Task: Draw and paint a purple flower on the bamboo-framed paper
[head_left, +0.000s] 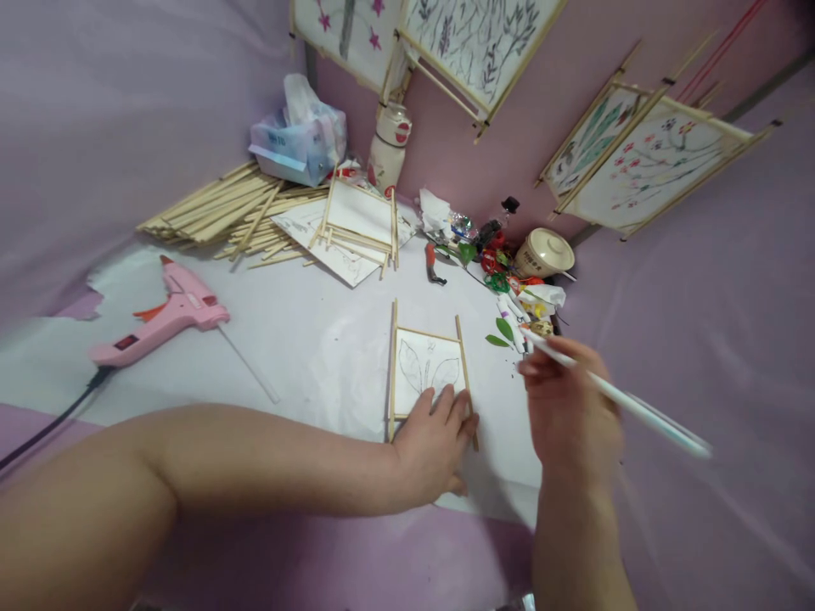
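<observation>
My left hand (pixel 436 445) lies flat with fingers spread over the lower edge of a small stick-framed drawing (pixel 428 352). On its white paper are pencil-like outlines of leaves; the bottom part is covered by my fingers. My right hand (pixel 570 403) is raised to the right of the frame, its fingers closed round a slim white pen (pixel 627 399). The pen slants, its tip toward the upper left and its bluish back end toward the lower right. It is slightly blurred, and its tip is apart from the paper. Two green leaves (pixel 503 329) lie beyond my right hand.
A pink glue gun (pixel 171 310) with a glue stick and cord lies left. Behind are wooden sticks (pixel 210 208), a tissue box (pixel 296 140), a bottle (pixel 386 153), another stick frame (pixel 360 212), a red-black tool (pixel 434 265) and a lidded pot (pixel 544 253). Framed pictures (pixel 662 161) hang above.
</observation>
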Demonstrator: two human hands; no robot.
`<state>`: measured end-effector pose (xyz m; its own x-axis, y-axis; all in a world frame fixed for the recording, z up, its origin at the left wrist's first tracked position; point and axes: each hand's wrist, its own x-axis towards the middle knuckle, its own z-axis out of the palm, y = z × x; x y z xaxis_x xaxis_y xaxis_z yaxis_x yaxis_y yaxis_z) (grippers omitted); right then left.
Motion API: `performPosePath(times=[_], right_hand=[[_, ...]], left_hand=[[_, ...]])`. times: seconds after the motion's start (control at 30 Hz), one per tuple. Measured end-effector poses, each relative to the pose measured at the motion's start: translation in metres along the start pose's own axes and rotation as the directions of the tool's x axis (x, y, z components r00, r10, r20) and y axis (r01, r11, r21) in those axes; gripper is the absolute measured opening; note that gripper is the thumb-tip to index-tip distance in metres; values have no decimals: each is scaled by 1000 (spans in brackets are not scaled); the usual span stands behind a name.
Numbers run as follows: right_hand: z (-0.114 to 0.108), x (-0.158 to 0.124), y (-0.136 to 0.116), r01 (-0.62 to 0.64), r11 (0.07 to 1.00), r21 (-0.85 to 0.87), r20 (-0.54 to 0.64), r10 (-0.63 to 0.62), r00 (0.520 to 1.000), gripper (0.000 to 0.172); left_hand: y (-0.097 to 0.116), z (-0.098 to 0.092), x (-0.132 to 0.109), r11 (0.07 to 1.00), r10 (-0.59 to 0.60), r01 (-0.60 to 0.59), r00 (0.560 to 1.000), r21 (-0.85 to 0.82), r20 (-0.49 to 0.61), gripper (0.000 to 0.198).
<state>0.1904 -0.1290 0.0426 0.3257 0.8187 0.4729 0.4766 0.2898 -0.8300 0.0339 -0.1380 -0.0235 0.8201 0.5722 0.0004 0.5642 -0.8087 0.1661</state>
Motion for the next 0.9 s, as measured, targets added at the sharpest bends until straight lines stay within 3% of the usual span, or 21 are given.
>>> performPosePath(times=[0.07, 0.1, 0.2, 0.3, 0.47, 0.6, 0.67, 0.73, 0.83, 0.9], right_hand=[[18, 8, 21, -165, 986, -38, 101, 168, 981, 28], [26, 11, 31, -191, 977, -89, 156, 203, 967, 31], [41, 13, 53, -153, 926, -345, 237, 244, 940, 29], [46, 14, 63, -110, 879, -465, 296, 272, 916, 19], [58, 34, 69, 54, 908, -416, 423, 141, 895, 13], [73, 58, 76, 249, 944, -214, 658, -49, 752, 14], [78, 65, 77, 289, 945, -150, 687, -111, 719, 12], [77, 64, 74, 256, 960, -113, 625, -131, 770, 12], [68, 53, 64, 42, 999, -16, 452, -30, 892, 24], [61, 41, 57, -74, 997, 22, 423, 58, 904, 27]], left_hand=[[0, -4, 0, 1000, 3, -3, 999, -4, 42, 90], [0, -5, 0, 1000, 6, -5, 998, -8, 58, 89], [0, -10, 0, 1000, 15, -13, 998, -25, 64, 89], [1, -12, -1, 999, 28, -26, 998, -39, 48, 89], [0, -12, -1, 992, 91, -89, 996, -86, 12, 85], [-4, -10, 2, 988, 126, -130, 991, -81, -49, 81], [-5, -9, 3, 990, 123, -127, 991, -65, -57, 80], [-7, -8, 5, 994, 99, -100, 994, -46, -39, 82], [-8, -6, 6, 999, 47, -47, 999, -28, 4, 88], [-8, -5, 6, 1000, 23, -22, 1000, -22, 18, 90]])
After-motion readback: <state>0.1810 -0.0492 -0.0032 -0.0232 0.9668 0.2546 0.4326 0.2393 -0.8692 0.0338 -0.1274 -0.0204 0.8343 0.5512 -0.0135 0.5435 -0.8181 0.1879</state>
